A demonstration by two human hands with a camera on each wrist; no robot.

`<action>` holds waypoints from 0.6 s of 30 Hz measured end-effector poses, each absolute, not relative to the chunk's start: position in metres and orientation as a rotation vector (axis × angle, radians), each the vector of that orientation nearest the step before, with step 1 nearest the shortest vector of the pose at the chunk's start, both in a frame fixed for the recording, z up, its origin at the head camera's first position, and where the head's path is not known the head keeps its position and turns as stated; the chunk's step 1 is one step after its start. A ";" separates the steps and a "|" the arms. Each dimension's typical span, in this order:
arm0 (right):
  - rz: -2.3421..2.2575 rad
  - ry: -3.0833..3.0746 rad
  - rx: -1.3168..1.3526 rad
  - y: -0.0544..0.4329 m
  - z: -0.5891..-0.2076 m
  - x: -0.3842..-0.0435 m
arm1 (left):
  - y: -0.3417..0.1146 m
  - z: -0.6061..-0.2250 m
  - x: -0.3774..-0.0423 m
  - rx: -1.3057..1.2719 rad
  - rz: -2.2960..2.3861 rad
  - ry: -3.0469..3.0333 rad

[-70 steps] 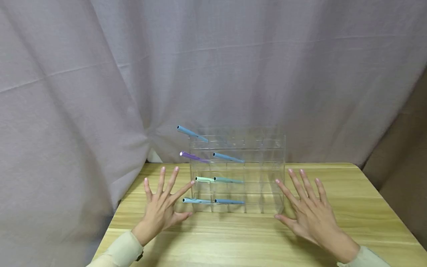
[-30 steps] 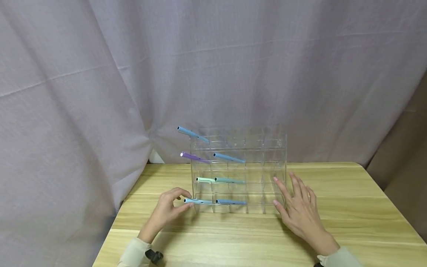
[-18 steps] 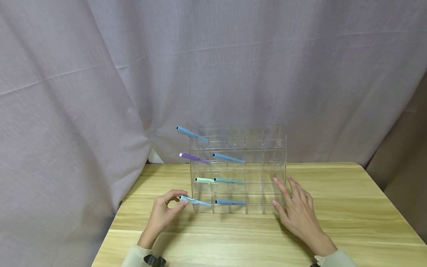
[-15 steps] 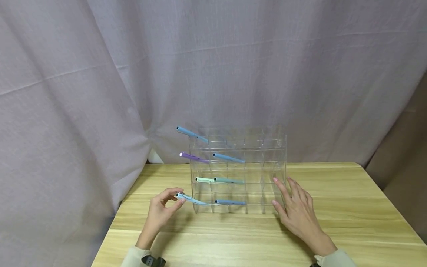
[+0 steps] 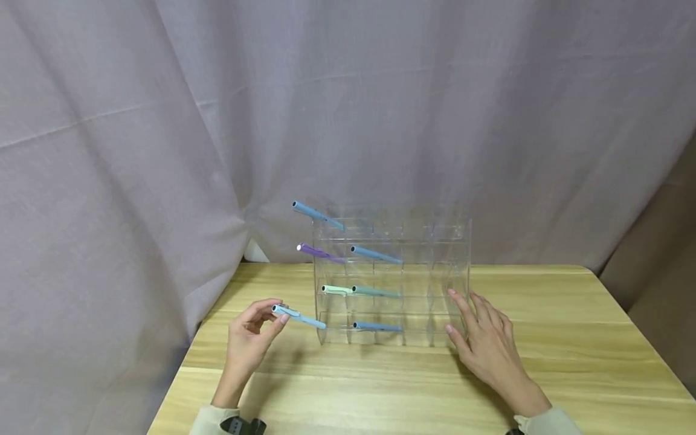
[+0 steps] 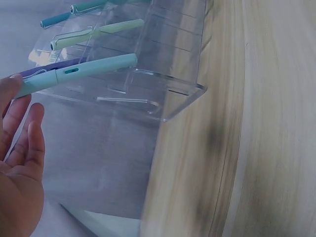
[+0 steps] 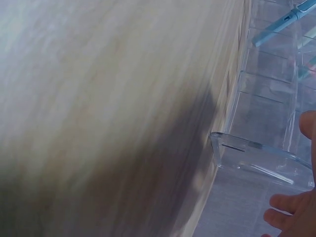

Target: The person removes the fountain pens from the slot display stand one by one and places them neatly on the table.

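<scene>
In the head view my left hand (image 5: 247,344) pinches a light blue pen (image 5: 304,319) between thumb and fingers near its capped end. The pen points right, its far end right at the left side of a clear plastic pen rack (image 5: 417,305). From the left wrist, the same pen (image 6: 98,67) passes over the rack's corner. My right hand (image 5: 489,347) is at the rack's right side, fingers extended, thumb and index fingertip overlapping its front. The right wrist view shows part of that hand (image 7: 296,212) beside the rack's end panel (image 7: 261,155).
Several pens lie in the rack: a blue one (image 5: 318,215) on top, a purple (image 5: 321,252) and a blue (image 5: 376,254) below, then pale green (image 5: 337,290) and teal (image 5: 376,292), and a darker blue (image 5: 377,327) at the bottom. A grey curtain (image 5: 380,109) hangs behind the wooden table (image 5: 380,386).
Both hands were spread flat beside the rack. My left hand took hold of the light blue pen in the bottom row and drew it out leftward. My right hand came in to the rack's side.
</scene>
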State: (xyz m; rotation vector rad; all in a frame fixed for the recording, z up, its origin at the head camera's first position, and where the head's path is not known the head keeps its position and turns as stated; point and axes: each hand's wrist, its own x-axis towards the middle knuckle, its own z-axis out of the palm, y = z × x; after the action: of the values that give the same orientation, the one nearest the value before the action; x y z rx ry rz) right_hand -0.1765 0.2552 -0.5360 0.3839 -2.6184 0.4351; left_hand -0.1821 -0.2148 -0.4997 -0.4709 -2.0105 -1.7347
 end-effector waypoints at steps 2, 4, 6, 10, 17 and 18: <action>0.438 -2.622 0.376 0.255 -0.536 -0.177 | -0.215 -0.498 -0.182 -0.470 -1.737 -2.008; 0.443 -2.627 0.369 0.254 -0.536 -0.177 | -0.215 -0.497 -0.182 -0.466 -1.749 -1.987; 0.449 -2.631 0.362 0.254 -0.535 -0.177 | -0.215 -0.497 -0.183 -0.448 -1.773 -1.959; 0.448 -2.635 0.362 0.254 -0.535 -0.177 | -0.215 -0.498 -0.183 -0.350 -1.827 -1.925; 0.452 -2.625 0.361 0.253 -0.536 -0.177 | -0.214 -0.515 -0.186 -0.247 -1.925 -1.959; 0.455 -2.625 0.358 0.253 -0.537 -0.177 | -0.213 -0.518 -0.186 -0.249 -1.945 -1.961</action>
State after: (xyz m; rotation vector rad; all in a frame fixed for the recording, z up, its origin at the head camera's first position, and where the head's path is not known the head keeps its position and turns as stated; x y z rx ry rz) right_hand -0.1766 0.2530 -0.5372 0.3581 -2.6252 0.4550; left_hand -0.1863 -0.2131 -0.5179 -0.2492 -1.9613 -1.9451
